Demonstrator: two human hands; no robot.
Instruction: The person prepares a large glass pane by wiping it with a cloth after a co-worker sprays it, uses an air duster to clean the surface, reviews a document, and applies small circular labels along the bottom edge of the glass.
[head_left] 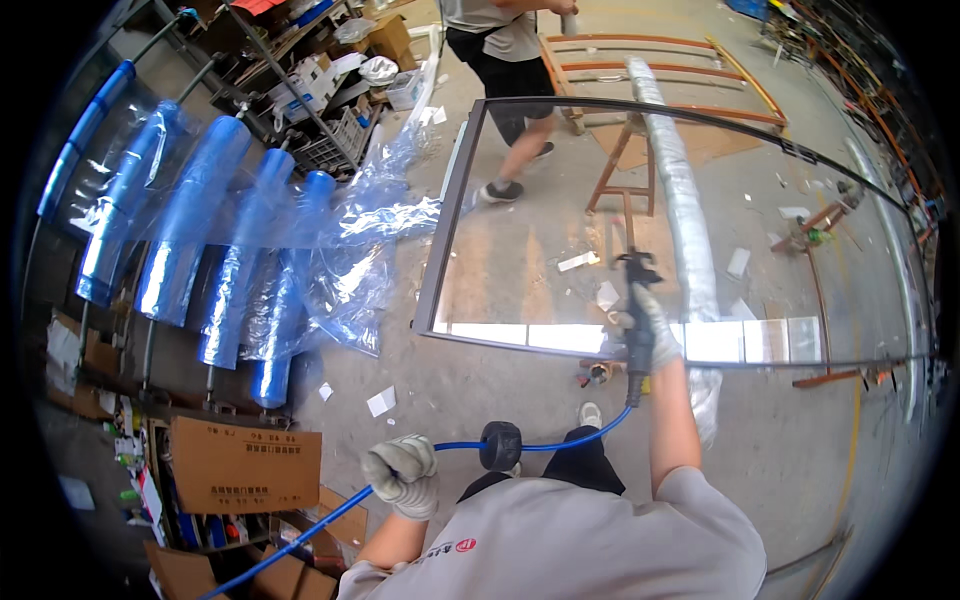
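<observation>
At the clear, dark-framed glass [745, 225], hands [402, 474] [662, 335] grip a black tool [637, 352], right, and blue hose [560, 446], left.

Grey floor [800, 460], scattered paper scraps [382, 402], cluttered metal shelving [292, 86] at upper left, yellow floor line [853, 450] at right

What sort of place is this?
Probably a window or glass workshop: there's a large dark-framed glass panel, thick rolls of bluish plastic film on poles, and cluttered shelves behind.
</observation>
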